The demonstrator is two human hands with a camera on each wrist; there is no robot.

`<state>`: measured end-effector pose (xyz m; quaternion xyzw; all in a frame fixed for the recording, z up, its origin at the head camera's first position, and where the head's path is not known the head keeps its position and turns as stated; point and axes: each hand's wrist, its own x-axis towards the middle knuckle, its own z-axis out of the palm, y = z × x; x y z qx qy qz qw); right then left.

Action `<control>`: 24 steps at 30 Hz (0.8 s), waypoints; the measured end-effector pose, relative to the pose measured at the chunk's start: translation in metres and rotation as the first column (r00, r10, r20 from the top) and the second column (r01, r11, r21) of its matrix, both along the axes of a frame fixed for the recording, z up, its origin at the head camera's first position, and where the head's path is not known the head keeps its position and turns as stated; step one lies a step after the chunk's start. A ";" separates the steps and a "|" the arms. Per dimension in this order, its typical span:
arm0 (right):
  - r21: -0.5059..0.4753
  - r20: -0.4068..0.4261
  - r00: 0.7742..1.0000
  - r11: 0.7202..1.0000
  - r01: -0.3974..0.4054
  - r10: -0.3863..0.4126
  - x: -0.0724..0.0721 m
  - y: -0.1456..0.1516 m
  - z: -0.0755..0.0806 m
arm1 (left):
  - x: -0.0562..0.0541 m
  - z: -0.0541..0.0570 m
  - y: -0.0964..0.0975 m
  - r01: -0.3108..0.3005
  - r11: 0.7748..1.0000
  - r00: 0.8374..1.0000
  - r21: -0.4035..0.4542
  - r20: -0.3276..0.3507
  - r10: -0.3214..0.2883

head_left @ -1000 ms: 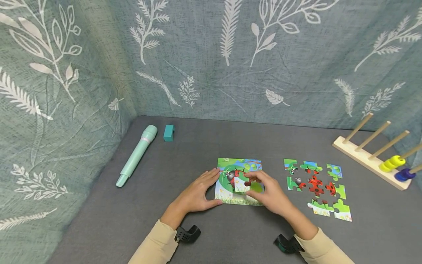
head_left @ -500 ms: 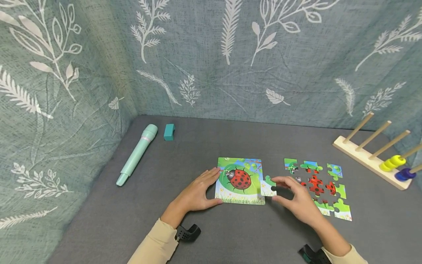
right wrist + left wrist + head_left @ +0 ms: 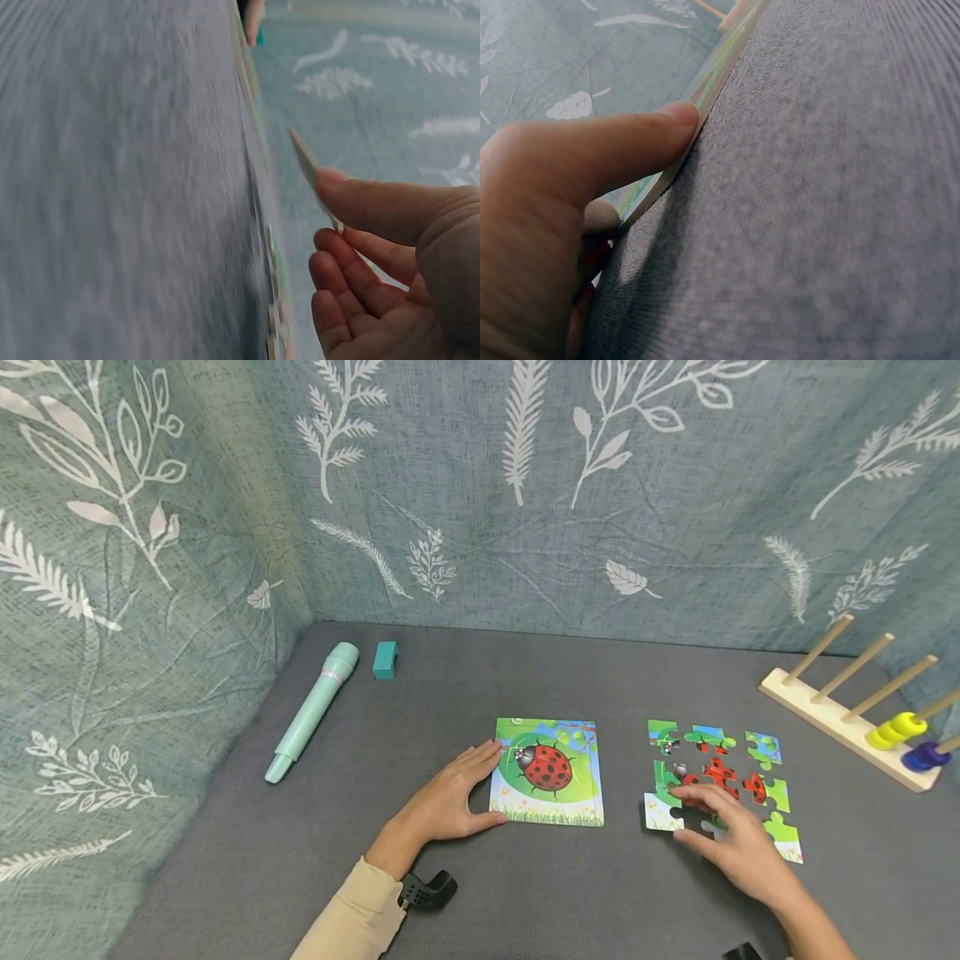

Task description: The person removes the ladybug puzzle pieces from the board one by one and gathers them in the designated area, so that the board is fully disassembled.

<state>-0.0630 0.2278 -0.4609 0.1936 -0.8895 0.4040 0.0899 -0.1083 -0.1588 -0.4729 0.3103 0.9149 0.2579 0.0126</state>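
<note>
Between thumb and fingertips my right hand (image 3: 735, 839) pinches a jigsaw puzzle piece (image 3: 662, 812) with a white and green print. The piece hovers at the lower left corner of a spread of ladybug puzzle pieces (image 3: 718, 771), partly hidden by the hand. In the right wrist view the piece (image 3: 306, 163) appears edge-on, raised off the table. My left hand (image 3: 453, 793) rests, thumb and fingers spread, at the left edge of a square ladybug picture board (image 3: 546, 768). The left wrist view has the thumb (image 3: 641, 142) touching the board's edge.
At the back right stands a wooden peg stacker (image 3: 840, 727) with yellow rings (image 3: 896, 731) and blue rings (image 3: 924, 757). A mint toy microphone (image 3: 311, 714) and a teal block (image 3: 385, 660) lie at the back left. A patterned curtain (image 3: 480, 527) closes off the back and left.
My right hand has carried the puzzle piece from over the picture board rightward to the spread of pieces. The board's ladybug is uncovered. My left hand has stayed in place.
</note>
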 end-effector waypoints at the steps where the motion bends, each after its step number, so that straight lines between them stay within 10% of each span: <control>1: 0.009 -0.011 1.000 1.000 -0.002 0.002 0.001 0.003 -0.001 | 0.000 0.000 0.000 0.002 1.000 1.000 0.002 0.000 -0.002; 24: 0.193 -0.182 0.982 0.981 -0.007 0.043 0.000 0.014 -0.014 | 0.003 -0.003 -0.003 -0.013 1.000 1.000 -0.008 0.000 0.013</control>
